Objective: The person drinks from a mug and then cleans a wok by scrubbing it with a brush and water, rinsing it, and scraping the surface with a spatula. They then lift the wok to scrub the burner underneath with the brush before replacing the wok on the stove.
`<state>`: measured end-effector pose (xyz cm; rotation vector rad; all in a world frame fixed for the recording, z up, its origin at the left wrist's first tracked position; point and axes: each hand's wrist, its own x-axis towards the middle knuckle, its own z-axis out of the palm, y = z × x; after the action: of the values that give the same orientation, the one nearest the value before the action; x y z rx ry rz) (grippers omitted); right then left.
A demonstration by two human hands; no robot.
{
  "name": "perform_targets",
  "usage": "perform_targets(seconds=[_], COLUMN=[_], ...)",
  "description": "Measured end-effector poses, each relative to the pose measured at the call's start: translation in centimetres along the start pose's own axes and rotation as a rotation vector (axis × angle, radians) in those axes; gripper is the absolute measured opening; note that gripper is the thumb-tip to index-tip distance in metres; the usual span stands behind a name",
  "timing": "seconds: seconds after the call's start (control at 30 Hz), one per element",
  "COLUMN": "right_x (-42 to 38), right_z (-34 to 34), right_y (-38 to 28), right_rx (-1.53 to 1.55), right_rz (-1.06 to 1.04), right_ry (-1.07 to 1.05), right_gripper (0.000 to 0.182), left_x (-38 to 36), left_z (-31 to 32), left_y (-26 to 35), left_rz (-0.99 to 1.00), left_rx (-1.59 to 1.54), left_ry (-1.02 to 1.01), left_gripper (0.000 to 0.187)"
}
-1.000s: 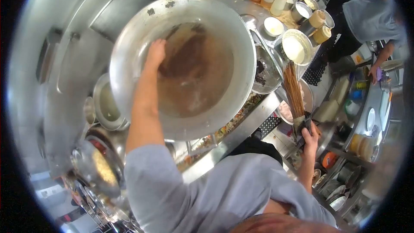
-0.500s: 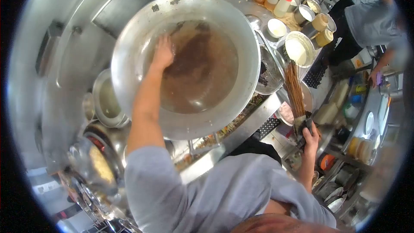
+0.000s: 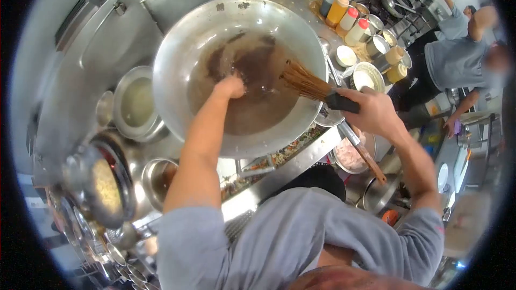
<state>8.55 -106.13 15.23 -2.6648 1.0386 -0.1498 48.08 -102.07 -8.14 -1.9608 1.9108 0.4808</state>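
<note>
A large metal wok [image 3: 177, 70] holds murky brown water [image 3: 252, 118] with a dark patch in it. My left hand [image 3: 231, 85] dips into this water near the middle, its fingers hidden below the surface, so I cannot make out whether it holds anything. Over the wok's right side, my right hand [image 3: 373, 110] is closed round the dark handle of a bamboo wok brush [image 3: 306, 81]. The brush's bristles point left, above the water. Below my right hand, a wooden-handled utensil [image 3: 368, 161] lies beside a bowl of pale pink pieces [image 3: 350, 154].
Squeeze bottles [image 3: 337, 11] and small containers [image 3: 377, 45] crowd the counter at upper right. Pots [image 3: 134, 102] and a pan with yellow food [image 3: 106, 185] stand at left. Food scraps [image 3: 295, 151] lie along the wok's near side. A person [image 3: 457, 62] works at far right.
My right hand has raised the wok brush from low on the right to over the wok. My left hand has moved right and deeper into the water. The view has shifted.
</note>
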Motion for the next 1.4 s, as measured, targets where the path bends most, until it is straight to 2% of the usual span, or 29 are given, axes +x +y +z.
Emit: perform_targets(seconds=[0.07,0.13,0.2,0.27,0.3,0.33,0.37,0.4,0.43,0.5,0.53,0.6,0.67,0.73,0.8,0.9,1.0,1.1,1.17,1.23,1.3,1.4], right_x=[3.2,7.8,14.1,19.5,19.7,19.8,19.6,19.0,18.0,17.6,17.5,19.4,22.9,26.2,26.5,21.3,20.4,25.3,28.4,28.1,27.8,21.2], right_z=[0.1,2.3,7.4,11.2,11.7,12.1,12.4,12.1,11.0,7.7,5.8,4.4,4.8,9.2,12.4,11.0,7.2,7.7,9.7,10.9,14.6,12.7], right_y=[-1.0,-0.2,1.5,0.0,-0.8,-1.5,-1.9,-1.5,-0.4,1.9,2.9,3.3,1.7,0.0,-1.9,-1.4,1.1,0.6,-2.3,-5.3,-4.3,-4.5], right_rx=[-0.317,-0.372,-0.371,-0.326,-0.322,-0.233,-0.142,-0.134,-0.18,-0.233,-0.326,-0.421,-0.394,-0.209,-0.098,-0.154,-0.296,-0.345,-0.257,-0.073,0.087,-0.148], right_rz=[-0.064,-0.082,-0.176,-0.097,-0.117,-0.114,-0.109,-0.125,-0.164,-0.212,-0.239,-0.275,-0.225,-0.292,-0.268,-0.295,-0.312,-0.239,-0.216,-0.115,-0.186,-0.3], right_ry=[-0.254,-0.344,-0.234,-0.239,-0.239,-0.212,-0.188,-0.195,-0.255,-0.316,-0.315,-0.308,-0.329,-0.206,-0.215,-0.26,-0.341,-0.255,-0.193,-0.201,-0.314,-0.362], right_gripper=[0.048,0.044,0.045,0.05,0.05,0.05,0.05,0.05,0.051,0.051,0.047,0.044,0.037,0.03,0.035,0.041,0.049,0.05,0.053,0.053,0.058,0.059], left_x=[-1.9,-3.9,-4.6,-3.5,-5.3,-5.5,-5.9,-6.1,-6.4,-6.5,-6.7,-6.7,-5.3,-5.2,-6.4,-6.2,-4.0,-4.9,-5.2,-5.4,-6.2,-4.8], left_z=[-0.6,-0.9,0.3,3.9,0.1,0.7,1.6,2.3,2.3,1.8,1.7,1.3,3.3,4.0,2.6,2.4,6.5,5.1,4.9,3.5,2.1,4.6], left_y=[2.1,3.9,4.6,4.2,4.9,5.2,5.7,6.0,6.2,6.2,6.1,5.4,4.6,5.2,5.6,5.3,3.8,5.1,5.3,5.7,5.8,5.1], left_rz=[-0.04,-0.097,-0.141,-0.16,-0.169,-0.192,-0.31,-0.421,-0.432,-0.738,-0.745,-0.782,-0.81,-0.831,-0.814,-0.81,-0.835,-0.869,-0.875,-0.874,-0.858,-0.863], left_rx=[-0.138,-0.217,-0.281,-0.32,-0.402,-0.416,-0.436,-0.445,-0.446,-0.417,-0.422,-0.332,-0.369,-0.405,-0.421,-0.45,-0.362,-0.388,-0.429,-0.473,-0.556,-0.482], left_ry=[-0.142,-0.149,-0.147,-0.018,-0.337,-0.338,-0.218,-0.102,-0.112,-0.103,-0.11,-0.083,-0.077,-0.06,0.032,-0.041,-0.037,0.038,0.083,0.139,0.06,0.058], left_gripper=[0.039,0.039,0.039,0.041,0.059,0.059,0.063,0.072,0.072,0.101,0.101,0.113,0.115,0.118,0.115,0.109,0.107,0.105,0.103,0.101,0.101,0.103])
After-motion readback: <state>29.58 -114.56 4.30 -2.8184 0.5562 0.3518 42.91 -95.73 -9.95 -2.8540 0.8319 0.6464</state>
